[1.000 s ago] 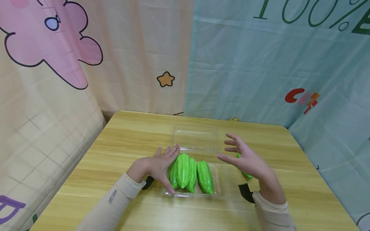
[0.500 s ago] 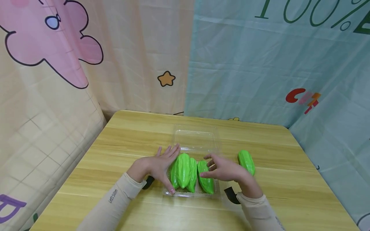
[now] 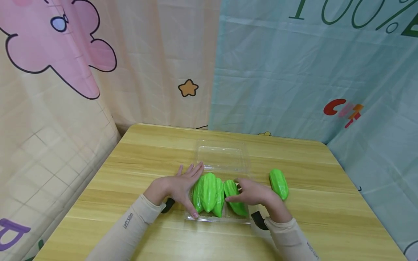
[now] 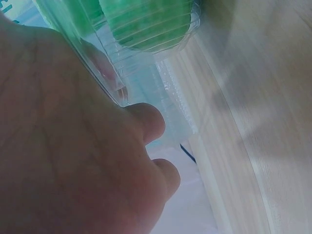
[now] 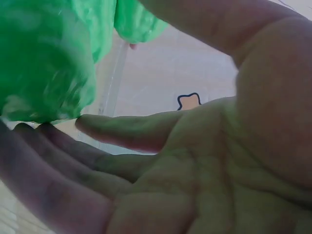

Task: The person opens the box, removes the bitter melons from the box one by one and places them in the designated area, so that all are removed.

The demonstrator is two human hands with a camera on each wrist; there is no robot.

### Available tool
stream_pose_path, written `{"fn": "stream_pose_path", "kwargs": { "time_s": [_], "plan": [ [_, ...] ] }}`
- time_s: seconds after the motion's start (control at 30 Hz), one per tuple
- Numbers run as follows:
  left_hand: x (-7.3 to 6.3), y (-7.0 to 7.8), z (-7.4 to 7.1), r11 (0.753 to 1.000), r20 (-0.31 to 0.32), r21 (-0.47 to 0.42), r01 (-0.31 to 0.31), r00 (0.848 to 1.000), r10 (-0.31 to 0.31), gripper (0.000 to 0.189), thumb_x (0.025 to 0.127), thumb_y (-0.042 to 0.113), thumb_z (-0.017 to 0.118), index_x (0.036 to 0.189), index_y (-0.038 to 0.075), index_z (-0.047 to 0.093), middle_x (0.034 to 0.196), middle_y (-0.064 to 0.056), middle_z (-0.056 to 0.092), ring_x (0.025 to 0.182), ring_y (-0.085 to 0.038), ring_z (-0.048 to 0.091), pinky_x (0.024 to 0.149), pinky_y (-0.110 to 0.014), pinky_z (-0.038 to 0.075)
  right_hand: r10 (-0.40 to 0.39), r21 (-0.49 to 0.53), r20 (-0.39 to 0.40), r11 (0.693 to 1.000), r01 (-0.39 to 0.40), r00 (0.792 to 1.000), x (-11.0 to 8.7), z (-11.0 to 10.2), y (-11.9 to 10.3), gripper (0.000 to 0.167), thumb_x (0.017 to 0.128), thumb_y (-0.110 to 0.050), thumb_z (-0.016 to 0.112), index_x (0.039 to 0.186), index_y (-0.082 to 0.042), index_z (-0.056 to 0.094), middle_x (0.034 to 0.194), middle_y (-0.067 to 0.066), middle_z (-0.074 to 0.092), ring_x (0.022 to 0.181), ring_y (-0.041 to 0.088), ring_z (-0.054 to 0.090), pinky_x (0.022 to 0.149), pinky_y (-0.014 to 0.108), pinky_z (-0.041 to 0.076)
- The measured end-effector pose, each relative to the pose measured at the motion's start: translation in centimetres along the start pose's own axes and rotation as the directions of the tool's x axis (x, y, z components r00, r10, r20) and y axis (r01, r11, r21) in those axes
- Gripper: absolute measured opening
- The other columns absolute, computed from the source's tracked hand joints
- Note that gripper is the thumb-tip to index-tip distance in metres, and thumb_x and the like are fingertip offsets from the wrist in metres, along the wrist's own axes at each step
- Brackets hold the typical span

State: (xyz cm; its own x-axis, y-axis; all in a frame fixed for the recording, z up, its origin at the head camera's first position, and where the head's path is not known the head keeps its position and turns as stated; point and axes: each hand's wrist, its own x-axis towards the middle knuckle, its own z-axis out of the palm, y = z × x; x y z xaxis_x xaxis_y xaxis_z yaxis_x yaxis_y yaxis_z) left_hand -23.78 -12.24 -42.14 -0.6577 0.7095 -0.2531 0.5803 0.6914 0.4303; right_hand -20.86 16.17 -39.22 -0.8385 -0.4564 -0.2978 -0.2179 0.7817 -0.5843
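Several bright green, ridged bitter melons (image 3: 209, 192) lie side by side in a clear plastic clamshell box (image 3: 218, 219). My left hand (image 3: 179, 190) rests along the box's left side with fingers spread, thumb at the near corner. In the left wrist view, the hand's back (image 4: 73, 136) lies against the clear wall. My right hand (image 3: 253, 194) holds the rightmost bitter melon (image 3: 237, 207), thumb across it and fingers at its far right side. In the right wrist view, fingertips (image 5: 90, 123) touch the underside of this melon (image 5: 48, 63); the thumb's tip is out of frame.
The box's clear lid (image 3: 222, 154) lies folded back on the wooden table (image 3: 156, 145). Another bitter melon (image 3: 278, 184) lies on the table to the right, beyond my right wrist. Printed curtains (image 3: 156, 65) hang behind the table and along its sides.
My right hand has moved left and down from beside the loose bitter melon to the rightmost one in the box, whose near end has swung right. My left hand stays in place.
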Motion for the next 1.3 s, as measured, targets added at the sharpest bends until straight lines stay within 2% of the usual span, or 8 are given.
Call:
{"fn": "stream_pose_path", "kwargs": {
  "time_s": [0.13, 0.3, 0.43, 0.63, 0.8, 1.0, 1.13, 1.3],
  "plan": [
    [0.0, 0.1, -0.1, 1.0, 0.0, -0.003, -0.002, 1.0, 0.002, 0.157, 0.058, 0.073, 0.084, 0.159, 0.008, -0.015, 0.165, -0.011, -0.022, 0.15, -0.036, -0.014, 0.114, -0.061, -0.014, 0.027, -0.037, -0.005, 0.999, -0.027, 1.0, 0.1, 0.1, 0.2, 0.076, 0.084, -0.033, 0.083, 0.138, 0.009, 0.049, 0.118, 0.013, 0.064, 0.109, 0.031, 0.06, 0.092, 0.05, 0.051],
    [-0.2, 0.1, 0.0, 1.0, -0.002, -0.001, 0.001, 1.0, -0.001, 0.157, 0.057, 0.076, 0.083, 0.158, 0.008, -0.016, 0.164, -0.01, -0.023, 0.15, -0.037, -0.013, 0.115, -0.061, -0.014, 0.045, -0.075, 0.001, 0.996, -0.045, 0.999, -0.1, 0.7, 0.4, 0.084, 0.081, -0.025, 0.087, 0.142, 0.01, 0.042, 0.129, 0.017, 0.059, 0.117, 0.032, 0.057, 0.099, 0.05, 0.047],
    [-0.3, 0.0, 0.2, 1.0, -0.002, -0.007, 0.004, 1.0, -0.004, 0.157, 0.057, 0.076, 0.083, 0.159, 0.007, -0.015, 0.164, -0.009, -0.023, 0.15, -0.037, -0.013, 0.115, -0.061, -0.014, 0.046, -0.069, 0.002, 0.997, -0.046, 0.999, -0.1, 0.9, 0.5, 0.083, 0.081, -0.021, 0.087, 0.142, 0.01, 0.04, 0.13, 0.018, 0.057, 0.116, 0.03, 0.056, 0.099, 0.049, 0.047],
    [-0.4, 0.1, 0.2, 1.0, -0.005, -0.009, -0.002, 1.0, 0.002, 0.155, 0.059, 0.072, 0.085, 0.159, 0.008, -0.014, 0.165, -0.011, -0.021, 0.15, -0.038, -0.012, 0.114, -0.061, -0.015, 0.056, -0.031, -0.003, 0.998, -0.056, 0.998, -0.5, 0.4, 0.3, 0.084, 0.082, -0.025, 0.085, 0.145, 0.005, 0.038, 0.126, 0.018, 0.059, 0.114, 0.031, 0.058, 0.094, 0.05, 0.05],
    [-0.3, 0.0, 0.1, 1.0, -0.009, 0.005, -0.002, 1.0, 0.002, 0.155, 0.059, 0.073, 0.085, 0.159, 0.008, -0.015, 0.165, -0.012, -0.02, 0.15, -0.039, -0.012, 0.114, -0.062, -0.014, 0.033, 0.055, -0.029, 0.998, -0.031, 0.999, -1.3, -0.6, 0.3, 0.086, 0.082, -0.027, 0.084, 0.148, -0.001, 0.035, 0.123, 0.017, 0.06, 0.109, 0.031, 0.061, 0.085, 0.046, 0.054],
    [-0.1, -0.1, 0.1, 1.0, -0.008, 0.006, -0.005, 1.0, 0.005, 0.155, 0.059, 0.072, 0.085, 0.159, 0.007, -0.014, 0.165, -0.012, -0.02, 0.15, -0.039, -0.012, 0.114, -0.062, -0.014, 0.028, 0.18, -0.141, 0.984, -0.002, 0.99, -3.1, -2.8, 0.8, 0.084, 0.083, -0.021, 0.084, 0.148, -0.002, 0.034, 0.118, 0.018, 0.06, 0.097, 0.027, 0.065, 0.075, 0.04, 0.057],
    [-0.1, 0.0, 0.1, 1.0, -0.009, 0.004, -0.006, 1.0, 0.006, 0.155, 0.059, 0.071, 0.085, 0.159, 0.007, -0.014, 0.165, -0.012, -0.02, 0.15, -0.039, -0.012, 0.114, -0.062, -0.014, 0.039, 0.228, -0.177, 0.974, 0.003, 0.983, -4.3, -4.4, 1.6, 0.085, 0.085, -0.021, 0.082, 0.149, -0.001, 0.03, 0.123, 0.024, 0.055, 0.099, 0.031, 0.063, 0.074, 0.042, 0.057],
    [-0.1, 0.0, 0.1, 1.0, -0.007, 0.004, 0.0, 1.0, 0.001, 0.155, 0.059, 0.071, 0.086, 0.159, 0.007, -0.013, 0.165, -0.012, -0.019, 0.15, -0.039, -0.012, 0.114, -0.061, -0.015, 0.103, 0.288, -0.214, 0.957, -0.038, 0.971, -5.5, -6.2, 3.5, 0.088, 0.09, -0.025, 0.078, 0.153, 0.0, 0.022, 0.137, 0.031, 0.046, 0.106, 0.038, 0.061, 0.073, 0.044, 0.057]
  ]
}}
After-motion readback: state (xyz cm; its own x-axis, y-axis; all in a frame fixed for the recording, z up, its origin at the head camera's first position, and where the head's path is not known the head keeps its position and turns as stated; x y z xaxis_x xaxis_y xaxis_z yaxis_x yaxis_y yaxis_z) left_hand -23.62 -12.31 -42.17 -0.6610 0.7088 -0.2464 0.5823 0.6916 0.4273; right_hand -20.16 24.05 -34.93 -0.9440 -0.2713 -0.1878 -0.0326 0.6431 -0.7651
